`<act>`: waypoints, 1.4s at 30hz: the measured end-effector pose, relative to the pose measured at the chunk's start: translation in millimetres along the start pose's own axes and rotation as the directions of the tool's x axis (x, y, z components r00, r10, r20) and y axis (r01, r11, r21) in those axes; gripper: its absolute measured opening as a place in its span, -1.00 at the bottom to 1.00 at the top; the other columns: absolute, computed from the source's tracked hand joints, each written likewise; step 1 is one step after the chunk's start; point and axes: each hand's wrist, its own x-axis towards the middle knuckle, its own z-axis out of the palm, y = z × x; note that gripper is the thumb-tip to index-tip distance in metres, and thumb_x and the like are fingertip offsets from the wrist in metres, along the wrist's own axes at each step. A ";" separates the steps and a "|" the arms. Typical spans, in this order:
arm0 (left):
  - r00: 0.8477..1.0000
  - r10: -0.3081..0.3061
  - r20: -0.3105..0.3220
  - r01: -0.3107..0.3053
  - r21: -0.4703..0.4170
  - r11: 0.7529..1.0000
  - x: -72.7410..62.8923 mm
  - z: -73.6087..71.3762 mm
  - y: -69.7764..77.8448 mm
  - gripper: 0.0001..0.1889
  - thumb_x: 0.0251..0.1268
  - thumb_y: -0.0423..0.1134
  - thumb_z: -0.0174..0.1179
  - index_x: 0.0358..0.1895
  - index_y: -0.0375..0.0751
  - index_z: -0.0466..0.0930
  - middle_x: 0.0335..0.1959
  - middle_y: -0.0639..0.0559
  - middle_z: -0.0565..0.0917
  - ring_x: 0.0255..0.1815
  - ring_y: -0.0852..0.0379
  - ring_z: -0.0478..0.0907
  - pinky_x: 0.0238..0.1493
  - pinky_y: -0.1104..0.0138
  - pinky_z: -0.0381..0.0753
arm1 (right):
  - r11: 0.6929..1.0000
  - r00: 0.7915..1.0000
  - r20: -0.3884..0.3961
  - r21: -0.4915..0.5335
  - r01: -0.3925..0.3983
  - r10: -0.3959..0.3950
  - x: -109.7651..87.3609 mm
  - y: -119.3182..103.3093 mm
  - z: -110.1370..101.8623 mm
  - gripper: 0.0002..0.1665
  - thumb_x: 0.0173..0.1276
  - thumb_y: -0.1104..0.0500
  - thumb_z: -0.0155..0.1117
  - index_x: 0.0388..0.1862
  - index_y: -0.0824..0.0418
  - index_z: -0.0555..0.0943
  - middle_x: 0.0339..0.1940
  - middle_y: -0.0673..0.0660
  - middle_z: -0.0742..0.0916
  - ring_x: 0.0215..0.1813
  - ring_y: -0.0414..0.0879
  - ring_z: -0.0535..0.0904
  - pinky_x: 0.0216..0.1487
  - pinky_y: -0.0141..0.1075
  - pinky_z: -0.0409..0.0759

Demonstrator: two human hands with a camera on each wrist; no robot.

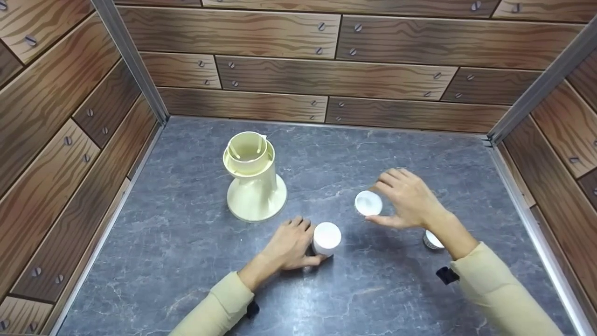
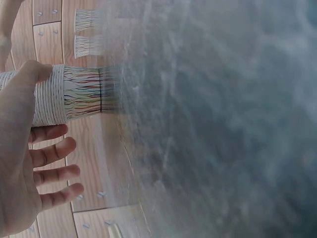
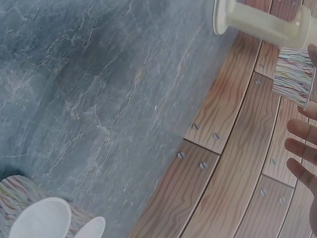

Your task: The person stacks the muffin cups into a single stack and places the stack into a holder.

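In the head view my left hand [image 1: 291, 245] grips an upright stack of nested paper cups [image 1: 327, 237] standing on the table, thumb on the near side. The left wrist view shows the stack's many white rims and the squiggle-patterned side of its lowest cup [image 2: 83, 91]. To the right, my right hand [image 1: 406, 198] holds a single paper cup [image 1: 368, 203] between thumb and fingers, its white inside facing up. That cup's coloured-line side [image 3: 294, 74] shows in the right wrist view. Left of both hands stands a cream plastic stand [image 1: 256, 200] with a flared base and ring-shaped top.
Under my right forearm a paper cup [image 1: 433, 239] stands on the grey marbled table [image 1: 186, 261], partly hidden. The right wrist view shows two such cups [image 3: 42, 220] side by side. Wood-plank-patterned walls [image 1: 261, 74] with metal edging enclose the table's back and sides.
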 end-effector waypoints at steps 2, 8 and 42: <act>1.000 0.002 -0.001 -0.002 -0.001 1.000 0.2 0.7 0.1 -0.21 0.21 0.51 0.17 0.18 -0.12 0.60 0.04 -0.04 0.72 0.05 0.00 0.61 0.03 0.16 0.70 | 1.000 1.000 0.006 0.002 0.016 -0.016 2.5 -2.0 0.7 -0.23 0.08 -0.52 0.40 -0.15 0.12 0.68 -0.25 0.11 0.71 -0.15 0.07 0.62 -0.12 -0.05 0.65; 1.000 0.005 -0.004 -0.005 0.002 1.000 0.3 1.3 -0.2 -0.20 0.22 0.52 0.16 0.20 -0.11 0.59 0.06 -0.04 0.73 0.05 0.00 0.61 0.03 0.17 0.70 | 0.996 0.997 -0.029 0.033 0.077 -0.076 10.6 -8.0 4.4 -0.24 0.01 -0.48 0.46 -0.15 0.12 0.67 -0.26 0.10 0.70 -0.18 0.05 0.60 -0.19 -0.11 0.58; 1.000 0.011 -0.029 -0.011 -0.007 1.000 -0.2 0.8 -0.6 -0.26 0.21 0.50 0.19 0.13 -0.07 0.59 -0.02 0.00 0.72 0.02 0.03 0.60 -0.01 0.17 0.69 | 0.985 0.988 -0.069 0.088 0.146 -0.140 40.3 -48.8 9.1 -0.21 0.14 -0.58 0.29 -0.12 0.08 0.68 -0.22 0.04 0.73 -0.14 -0.01 0.64 -0.09 -0.14 0.64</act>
